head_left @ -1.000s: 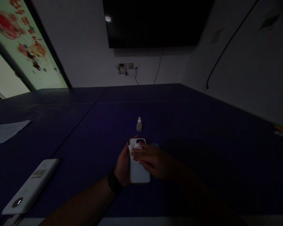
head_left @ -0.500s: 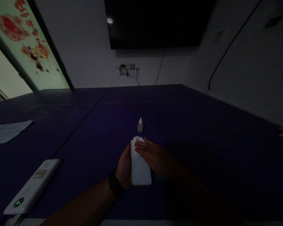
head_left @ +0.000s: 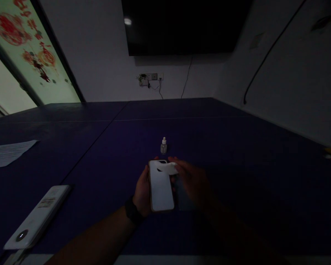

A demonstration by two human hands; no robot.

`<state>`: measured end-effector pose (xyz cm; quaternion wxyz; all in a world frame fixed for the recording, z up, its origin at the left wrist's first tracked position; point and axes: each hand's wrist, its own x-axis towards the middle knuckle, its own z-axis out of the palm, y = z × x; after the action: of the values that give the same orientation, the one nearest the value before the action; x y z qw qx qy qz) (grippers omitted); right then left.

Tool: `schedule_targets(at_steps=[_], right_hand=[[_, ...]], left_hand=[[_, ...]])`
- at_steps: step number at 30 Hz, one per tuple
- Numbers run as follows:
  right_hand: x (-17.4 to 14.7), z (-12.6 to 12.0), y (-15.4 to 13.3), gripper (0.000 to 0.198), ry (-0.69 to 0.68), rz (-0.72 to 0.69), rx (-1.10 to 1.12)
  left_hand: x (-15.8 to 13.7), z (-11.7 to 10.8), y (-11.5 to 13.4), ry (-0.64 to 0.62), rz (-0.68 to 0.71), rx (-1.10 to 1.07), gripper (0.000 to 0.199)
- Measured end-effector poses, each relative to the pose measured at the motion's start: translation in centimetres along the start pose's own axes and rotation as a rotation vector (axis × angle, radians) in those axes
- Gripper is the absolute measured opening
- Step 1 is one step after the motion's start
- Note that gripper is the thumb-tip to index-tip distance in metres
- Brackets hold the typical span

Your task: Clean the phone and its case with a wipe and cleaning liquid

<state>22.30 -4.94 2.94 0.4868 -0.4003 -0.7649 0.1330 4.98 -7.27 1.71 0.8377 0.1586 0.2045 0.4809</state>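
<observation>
the left hand (head_left: 142, 195) has its grip wrapped around a phone (head_left: 162, 193), white back up, at the near middle; the right hand (head_left: 193, 180) pinches a white tissue (head_left: 168, 168) over its far end. a dropper bottle (head_left: 163, 147) stands just beyond. the bench (head_left: 253, 165) stretches on far and right, a long white device (head_left: 40, 215) near left.

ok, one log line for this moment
left hand: holds phone | right hand: holds white tissue at phone's camera end | dropper bottle: upright, beyond phone | white device: on table, left
</observation>
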Motion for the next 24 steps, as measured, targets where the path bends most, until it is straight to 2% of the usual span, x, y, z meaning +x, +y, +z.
schedule_targets(at_steps=[1, 3, 6, 9, 12, 16, 19, 21, 24], right_hand=[[-0.1, 0.1, -0.1, 0.032, 0.076, 0.038, -0.014], [-0.3, 0.5, 0.0, 0.032, 0.103, -0.069, -0.067], [-0.5, 1.2, 0.5, 0.030, -0.126, -0.398, -0.189], [-0.5, 1.5, 1.1, 0.027, -0.311, -0.567, -0.213], [-0.5, 1.5, 1.1, 0.026, -0.333, -0.571, -0.192], [-0.8, 2.3, 1.0, 0.031, -0.268, -0.498, -0.275], [-1.0, 2.4, 1.1, 0.030, -0.398, -0.591, -0.206], [-0.8, 2.0, 1.2, 0.029, -0.429, -0.633, -0.158], [-0.2, 0.9, 1.1, 0.028, -0.346, -0.576, -0.183]], left_hand=[[0.0, 0.1, 0.0, -0.002, -0.006, 0.003, 0.063], [0.0, 0.1, 0.0, 0.030, 0.024, -0.022, 0.061], [0.4, 0.0, -0.1, 0.112, 0.025, -0.081, 0.058], [0.7, -0.2, 0.0, 0.172, 0.073, -0.096, 0.055], [0.8, -0.2, 0.0, 0.171, 0.139, -0.091, 0.050], [0.6, -0.2, -0.1, 0.128, 0.072, -0.118, 0.054], [0.6, -0.4, 0.0, 0.153, 0.097, -0.109, 0.053], [0.7, -0.4, 0.1, 0.168, 0.110, -0.092, 0.052], [0.7, -0.1, 0.3, 0.171, 0.105, -0.096, 0.052]])
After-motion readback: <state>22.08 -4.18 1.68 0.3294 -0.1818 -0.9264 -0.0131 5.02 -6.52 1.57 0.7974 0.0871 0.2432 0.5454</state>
